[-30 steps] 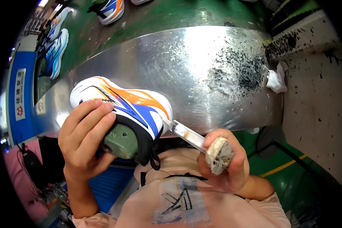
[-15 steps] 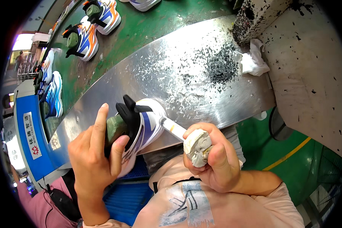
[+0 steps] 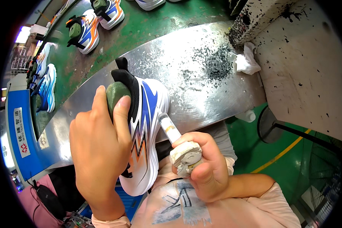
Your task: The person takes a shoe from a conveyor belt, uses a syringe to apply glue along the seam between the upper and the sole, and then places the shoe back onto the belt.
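Note:
A white sneaker (image 3: 141, 142) with blue and orange panels is held up over the metal work surface (image 3: 136, 64), its side turned toward my right hand. My left hand (image 3: 98, 146) grips the green last (image 3: 117, 93) that fills the shoe's opening, thumb and index finger on it. In my right hand (image 3: 209, 171) is a clear syringe (image 3: 169, 129), its narrow tip at the line between the shoe's upper and the white sole. Whether the tip touches cannot be made out. A crusted, off-white lump (image 3: 186, 157) covers the syringe's rear end, beside my thumb.
Black and white scraps (image 3: 212, 64) litter the metal surface. A crumpled white cloth (image 3: 248, 60) lies by a paint-spattered post (image 3: 254, 21). More sneakers (image 3: 85, 32) stand on the green bench beyond. A person in pink (image 3: 36, 205) is at the lower left.
The sneaker has been turned and raised, so its whole side now shows. My left hand moved along with it, and my right hand shifted slightly left and down with the syringe.

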### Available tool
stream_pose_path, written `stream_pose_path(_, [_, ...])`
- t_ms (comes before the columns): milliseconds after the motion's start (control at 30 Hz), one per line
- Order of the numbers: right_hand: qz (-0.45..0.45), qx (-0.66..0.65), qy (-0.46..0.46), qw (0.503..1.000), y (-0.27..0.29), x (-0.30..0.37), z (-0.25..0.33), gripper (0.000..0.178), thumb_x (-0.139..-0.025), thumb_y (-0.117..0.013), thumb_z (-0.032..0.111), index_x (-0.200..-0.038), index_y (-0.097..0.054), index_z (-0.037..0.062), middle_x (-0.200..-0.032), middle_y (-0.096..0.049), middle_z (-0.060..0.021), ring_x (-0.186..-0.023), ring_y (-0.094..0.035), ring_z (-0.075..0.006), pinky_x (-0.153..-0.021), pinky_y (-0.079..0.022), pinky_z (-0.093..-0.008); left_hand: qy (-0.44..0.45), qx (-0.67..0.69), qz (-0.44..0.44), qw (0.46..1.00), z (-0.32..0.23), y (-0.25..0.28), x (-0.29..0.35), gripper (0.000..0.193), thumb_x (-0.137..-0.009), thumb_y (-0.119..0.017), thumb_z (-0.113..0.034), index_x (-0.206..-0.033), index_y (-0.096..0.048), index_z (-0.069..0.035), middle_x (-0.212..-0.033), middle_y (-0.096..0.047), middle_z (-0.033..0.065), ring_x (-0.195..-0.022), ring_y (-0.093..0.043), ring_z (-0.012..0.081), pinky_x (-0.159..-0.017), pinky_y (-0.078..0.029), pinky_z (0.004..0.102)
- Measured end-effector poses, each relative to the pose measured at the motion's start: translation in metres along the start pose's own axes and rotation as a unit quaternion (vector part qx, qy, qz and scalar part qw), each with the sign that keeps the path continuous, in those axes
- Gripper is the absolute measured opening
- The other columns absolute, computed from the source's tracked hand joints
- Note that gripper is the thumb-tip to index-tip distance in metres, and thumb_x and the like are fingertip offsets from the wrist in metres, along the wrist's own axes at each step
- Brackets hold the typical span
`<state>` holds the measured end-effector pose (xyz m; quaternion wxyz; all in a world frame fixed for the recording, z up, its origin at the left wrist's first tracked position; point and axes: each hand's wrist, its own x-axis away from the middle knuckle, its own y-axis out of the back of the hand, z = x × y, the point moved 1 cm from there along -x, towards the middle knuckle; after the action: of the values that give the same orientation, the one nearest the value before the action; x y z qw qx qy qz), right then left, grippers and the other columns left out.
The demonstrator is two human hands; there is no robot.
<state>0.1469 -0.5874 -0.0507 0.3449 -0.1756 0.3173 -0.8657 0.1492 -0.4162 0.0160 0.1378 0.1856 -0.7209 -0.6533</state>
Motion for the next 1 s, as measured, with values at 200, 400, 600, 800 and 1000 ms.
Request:
stream_pose_path(200, [0.001,0.095,0.027,0.995,-0.013,0.012,-0.008,0.058,-0.094,-0.048,0.045,-0.126,-0.038,-0.0012,-0.101,-0.053,-0.0036,-0.083,-0.047,-0.0060,-0.074,-0.041,-0.0203,0.019,0.015,0.016,1.000,0.010,-0.001,-0.003,0.031,-0.092,-0.051,-0.024,-0.101,-0.061,0.005,-0.067,-0.057,0.0267,-0.063,-0.056,0.0428,-0.057,-0.039,0.0479])
stream_pose_path(400, [-0.052,-0.194,-0.049,0.978,0.019,-0.015,-0.003,0.053,-0.096,-0.029,0.057,-0.114,-0.047,0.0099,-0.061,-0.035,0.0037,-0.049,-0.026,-0.0072,-0.044,-0.023,-0.0230,-0.005,0.131,-0.003,0.991,0.024,0.002,0.024,0.039,-0.088,-0.055,-0.018,-0.123,-0.055,-0.002,-0.091,-0.059,0.0279,-0.079,-0.060,0.0403,-0.068,-0.047,0.0437])
stream_pose_path(600, [0.009,-0.327,-0.225,0.918,0.019,-0.094,-0.013,0.047,-0.099,-0.032,0.049,-0.115,-0.052,0.0094,-0.061,-0.026,0.0050,-0.049,-0.020,-0.0075,-0.044,-0.020,-0.0230,-0.265,0.199,0.045,0.943,0.084,0.009,0.036,0.055,-0.068,-0.074,-0.029,-0.115,-0.059,-0.006,-0.134,-0.045,0.0208,-0.135,-0.030,0.0407,-0.108,-0.026,0.0537])
stream_pose_path(800, [0.161,-0.127,-0.412,0.888,-0.055,-0.144,-0.027,0.049,-0.097,-0.031,0.053,-0.113,-0.051,0.0108,-0.058,-0.028,0.0066,-0.048,-0.020,-0.0045,-0.040,-0.016,-0.0199,-0.270,0.143,-0.197,0.932,0.140,-0.021,0.090,0.023,-0.073,-0.067,-0.013,-0.094,-0.058,-0.009,-0.093,-0.064,0.0113,-0.092,-0.065,0.0294,-0.081,-0.051,0.0392])
stream_pose_path(1000, [0.191,0.110,-0.400,0.889,-0.101,-0.146,-0.005,0.059,-0.097,-0.027,0.052,-0.111,-0.048,-0.0010,-0.056,-0.039,0.0021,-0.044,-0.026,-0.0053,-0.041,-0.019,-0.0225,-0.186,0.107,-0.246,0.945,0.134,-0.033,0.128,0.018,-0.083,-0.058,-0.014,-0.099,-0.051,-0.018,-0.097,-0.067,0.0026,-0.092,-0.067,0.0206,-0.085,-0.046,0.0322])
